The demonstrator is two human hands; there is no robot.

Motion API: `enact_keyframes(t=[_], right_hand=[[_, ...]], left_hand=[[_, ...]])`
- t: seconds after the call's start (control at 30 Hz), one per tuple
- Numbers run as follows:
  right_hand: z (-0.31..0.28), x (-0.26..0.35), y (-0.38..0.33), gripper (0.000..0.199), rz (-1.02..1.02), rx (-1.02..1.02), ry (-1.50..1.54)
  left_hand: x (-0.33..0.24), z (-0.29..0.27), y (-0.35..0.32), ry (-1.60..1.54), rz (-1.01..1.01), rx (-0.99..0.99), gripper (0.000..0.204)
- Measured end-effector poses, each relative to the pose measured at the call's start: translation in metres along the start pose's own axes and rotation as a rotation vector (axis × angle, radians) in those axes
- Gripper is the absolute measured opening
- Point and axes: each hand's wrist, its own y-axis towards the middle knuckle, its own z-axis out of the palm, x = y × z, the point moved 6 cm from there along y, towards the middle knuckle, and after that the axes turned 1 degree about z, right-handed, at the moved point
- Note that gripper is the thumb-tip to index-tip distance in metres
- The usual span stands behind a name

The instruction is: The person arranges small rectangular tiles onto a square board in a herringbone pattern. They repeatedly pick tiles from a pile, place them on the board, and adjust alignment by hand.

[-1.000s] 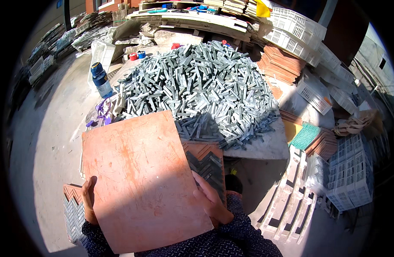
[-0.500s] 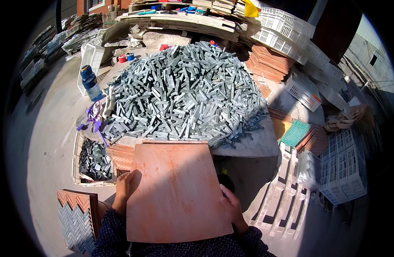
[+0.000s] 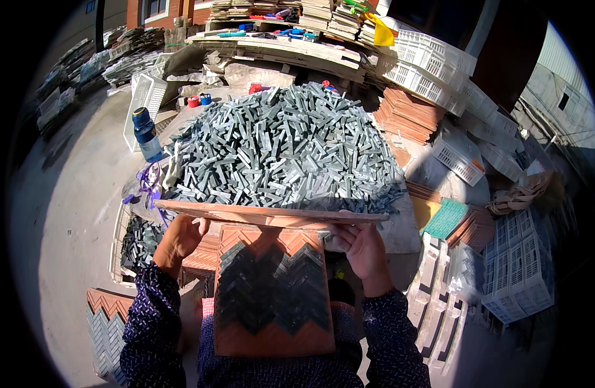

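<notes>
A flat reddish-brown board (image 3: pixel 271 213) is raised and seen almost edge-on in front of the pile. My left hand (image 3: pixel 182 238) grips its lower left side, and my right hand (image 3: pixel 363 249) holds it near the right end, fingers under the edge. Below it, against my lap, lies a second reddish board with dark grey stone strips (image 3: pixel 271 284) set in a zigzag herringbone; bare terracotta-coloured grooves show along its top and bottom. Just beyond the raised board a large heap of loose grey-green stone strips (image 3: pixel 284 142) covers the table.
At the left stand a blue bottle (image 3: pixel 147 136), a crate of dark strips (image 3: pixel 142 244) and another patterned board (image 3: pixel 108 330). White crates (image 3: pixel 517 265), a pallet (image 3: pixel 433 297) and stacked reddish boards (image 3: pixel 407 116) are on the right.
Both hands have lifted the plain board up and forward, from lying face-up to nearly edge-on. The board with dark strips beneath it has come into sight.
</notes>
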Motion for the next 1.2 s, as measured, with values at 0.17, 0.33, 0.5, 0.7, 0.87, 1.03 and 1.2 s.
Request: enact_keyframes(t=[0.17,0.33,0.5,0.7,0.87,1.03,1.2], right_hand=[[-0.002,0.010,0.040,0.060,-0.016,-0.154,-0.105],[0.006,0.018,0.060,0.071,-0.019,-0.230,-0.196],[0.004,0.016,0.065,0.076,-0.009,-0.229,-0.234],[-0.007,-0.001,0.001,0.044,0.259,0.037,-0.004],[-0.007,-0.021,-0.077,0.048,0.425,-0.159,-0.290],[-0.003,-0.046,-0.117,0.047,0.330,-0.143,-0.314],[-0.050,-0.073,-0.175,0.046,0.166,-0.230,-0.598]], left_hand=[[-0.007,0.048,0.022,-0.010,0.030,-0.237,0.023],[-0.010,0.044,0.035,0.046,0.018,-0.290,0.025],[-0.012,0.049,0.032,0.082,-0.018,-0.353,0.029],[0.002,0.046,-0.022,0.052,-0.202,-0.067,0.029],[0.031,0.062,-0.080,0.546,-0.342,-0.167,0.038],[0.051,0.058,-0.120,0.480,-0.099,-0.271,0.048],[0.059,0.079,-0.138,0.368,-0.037,-0.129,0.056]])
